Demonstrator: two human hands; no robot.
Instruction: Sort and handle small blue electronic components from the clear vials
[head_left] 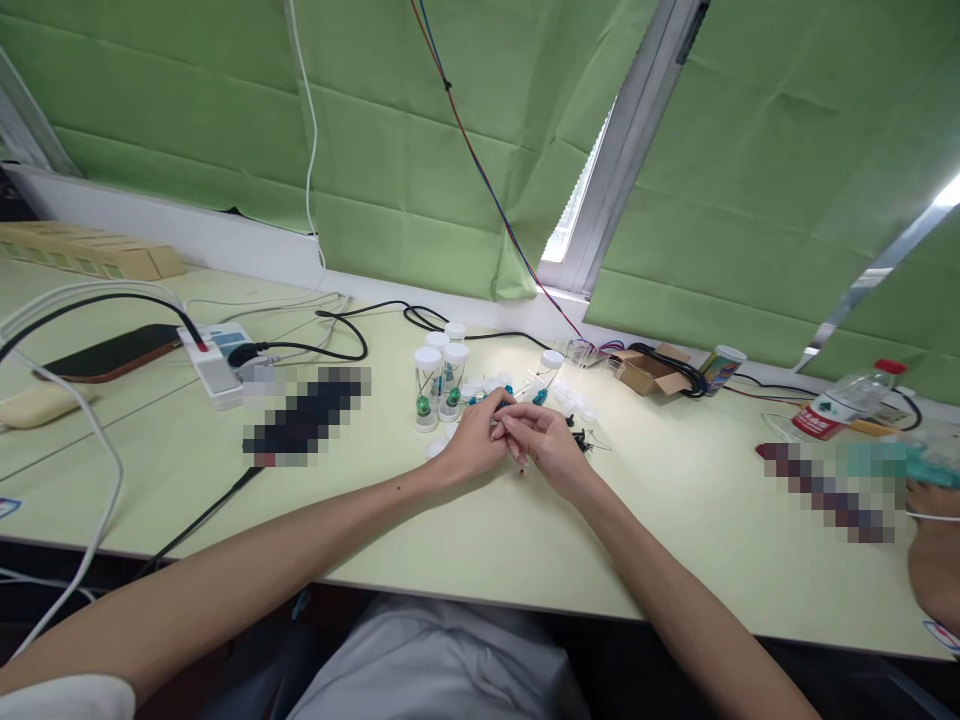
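Observation:
My left hand [478, 437] and my right hand [551, 447] meet over the table, their fingertips pinched together. Whatever they hold, if anything, is too small and too covered by the fingers to name. Just beyond the left hand stand several clear vials [427, 388] with white caps, small green pieces showing inside at least two. Another white-capped vial [550, 372] is behind the right hand, near a small blue piece [539, 397]. Loose white caps [585, 411] lie around there. Small black parts with thin wires [580, 440] rest right beside the right hand.
At left are a power strip [214, 370], a phone [112, 352] and loose cables; a blurred dark object [307, 415] lies nearer. Along the back right stand a cardboard box [651, 371], a printed can [724, 369] and a red-capped bottle [844, 402]. Another person's arm [936, 550] rests at far right.

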